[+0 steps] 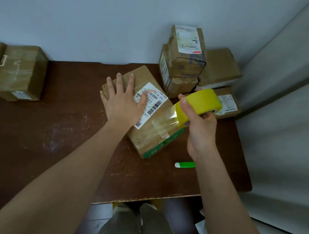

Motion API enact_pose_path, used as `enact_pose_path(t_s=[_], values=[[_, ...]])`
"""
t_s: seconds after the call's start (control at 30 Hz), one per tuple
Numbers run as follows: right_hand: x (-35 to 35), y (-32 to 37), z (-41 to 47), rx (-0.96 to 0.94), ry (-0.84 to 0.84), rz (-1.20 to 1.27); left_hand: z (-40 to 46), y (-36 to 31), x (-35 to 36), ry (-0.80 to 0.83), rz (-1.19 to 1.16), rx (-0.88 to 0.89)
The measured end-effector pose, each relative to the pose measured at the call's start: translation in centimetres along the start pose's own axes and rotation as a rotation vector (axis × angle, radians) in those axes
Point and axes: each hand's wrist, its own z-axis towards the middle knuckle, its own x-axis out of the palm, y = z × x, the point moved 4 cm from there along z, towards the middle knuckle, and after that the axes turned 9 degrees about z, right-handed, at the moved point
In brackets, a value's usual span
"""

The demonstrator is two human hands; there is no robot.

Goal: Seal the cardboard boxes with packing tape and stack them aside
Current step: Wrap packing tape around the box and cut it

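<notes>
In the head view, the left hand (122, 102) lay flat with straight, spread fingers on the cardboard box (153, 134) at frame centre, on the brown table (52, 134). The right hand (199, 125) curled around the yellow tape roll (202, 101), a clear strip running down onto the box's top. If the box slipped under the flat palm, the strip could likely wrinkle or fold onto itself. The shipping label (150, 103) read "00 015"; the rest was too blurred. Stacked boxes (182, 62) stood upper right.
</notes>
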Motion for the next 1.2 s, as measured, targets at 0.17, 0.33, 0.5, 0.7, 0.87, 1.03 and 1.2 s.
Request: enact_pose_path(t_s=[0.17, 0.33, 0.5, 0.7, 0.87, 1.03, 1.2], values=[[-2.4, 1.0, 3.4, -0.027, -0.144, 0.014, -0.4, 0.6, -0.2, -0.021, -0.012, -0.008], [-3.0, 0.0, 5.2, -0.005, -0.100, -0.083, -0.4, 0.8, -0.1, -0.037, -0.004, -0.007], [-2.8, -0.8, 6.0, -0.009, -0.045, -0.140, -0.6, 1.0, -0.1, -0.048, -0.006, -0.013], [-3.3, -2.0, 6.3, -0.094, 0.025, -0.275, -0.7, 1.4, -0.1, -0.042, -0.008, -0.010], [-3.8, -3.5, 6.8, -0.186, 0.082, -0.543, -0.5, 1.2, -0.1, -0.037, -0.009, -0.008], [-4.4, -5.7, 6.6, -0.129, -0.004, -0.612, 0.0, 0.6, -0.1, -0.015, 0.022, 0.023], [-5.1, -9.0, 1.7, -0.062, -0.056, -0.493, 0.3, 2.5, -0.4, 0.011, 0.060, 0.233]])
